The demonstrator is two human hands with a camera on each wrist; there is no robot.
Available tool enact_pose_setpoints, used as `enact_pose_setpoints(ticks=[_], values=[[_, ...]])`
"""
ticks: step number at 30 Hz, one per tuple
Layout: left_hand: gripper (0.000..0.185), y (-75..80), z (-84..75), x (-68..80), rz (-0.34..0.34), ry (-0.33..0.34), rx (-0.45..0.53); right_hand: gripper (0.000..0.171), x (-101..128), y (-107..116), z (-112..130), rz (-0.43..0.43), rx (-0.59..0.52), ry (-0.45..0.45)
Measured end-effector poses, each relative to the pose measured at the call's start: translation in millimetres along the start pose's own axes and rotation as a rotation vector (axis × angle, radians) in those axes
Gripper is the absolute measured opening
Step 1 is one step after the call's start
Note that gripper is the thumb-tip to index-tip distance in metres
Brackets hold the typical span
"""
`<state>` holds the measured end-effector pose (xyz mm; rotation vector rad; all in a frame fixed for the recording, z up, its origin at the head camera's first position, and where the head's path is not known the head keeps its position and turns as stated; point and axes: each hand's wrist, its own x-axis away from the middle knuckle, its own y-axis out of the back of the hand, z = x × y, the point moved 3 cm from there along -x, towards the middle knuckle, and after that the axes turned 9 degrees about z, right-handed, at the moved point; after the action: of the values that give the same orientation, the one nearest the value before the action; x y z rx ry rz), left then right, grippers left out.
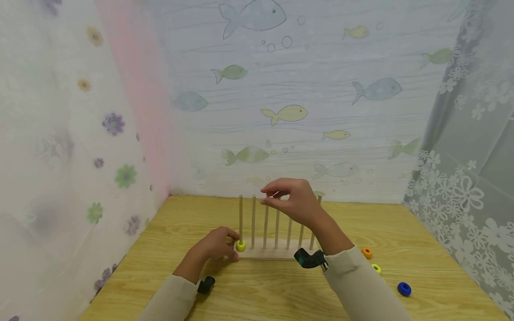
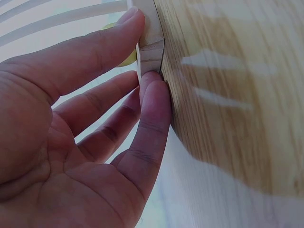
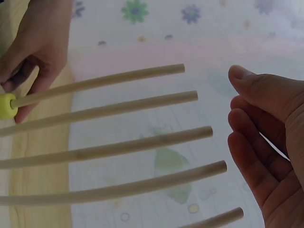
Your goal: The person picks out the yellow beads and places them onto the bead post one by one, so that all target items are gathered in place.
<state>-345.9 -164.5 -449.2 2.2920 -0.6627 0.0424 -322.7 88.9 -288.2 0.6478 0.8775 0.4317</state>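
Observation:
A wooden peg rack [image 1: 265, 254] stands on the table, several upright pegs rising from its pale base. Around the foot of the leftmost peg sits a yellow ring [image 1: 241, 246]. My left hand [image 1: 217, 243] holds the left end of the base, its thumb and fingertips against the wood; the left wrist view shows this end [image 2: 151, 53] close up. Above the pegs, my right hand [image 1: 299, 200] hangs with loosely bent fingers and nothing between them. In the right wrist view the right hand [image 3: 273, 137] is apart from the peg tips.
On the table [image 1: 281, 294] to the right lie an orange ring [image 1: 367, 253], another yellow ring [image 1: 376, 269] and a blue ring [image 1: 404, 289]. A fish-patterned curtain [image 1: 241, 111] hangs behind, with flowered sheets at both sides.

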Motion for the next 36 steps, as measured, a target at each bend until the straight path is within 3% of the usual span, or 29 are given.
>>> enact_pose_setpoints(ticks=[13, 23, 30, 36], values=[[0.06, -0.1, 2.4, -0.7, 0.005, -0.019, 0.004, 0.019, 24.9, 12.4, -4.3, -0.01, 0.05, 0.015], [0.06, 0.6, 2.3, -0.4, 0.012, -0.011, 0.011, 0.02, 44.3, 19.7, -10.7, 0.037, 0.093, 0.021], [0.06, 0.9, 1.4, 1.3, 0.013, -0.001, 0.025, 0.021, 62.0, 26.3, -21.4, 0.039, 0.146, -0.015], [0.061, 0.7, 1.2, 0.3, 0.017, -0.005, 0.018, 0.019, 77.4, 31.8, -30.1, 0.031, 0.128, -0.051]])
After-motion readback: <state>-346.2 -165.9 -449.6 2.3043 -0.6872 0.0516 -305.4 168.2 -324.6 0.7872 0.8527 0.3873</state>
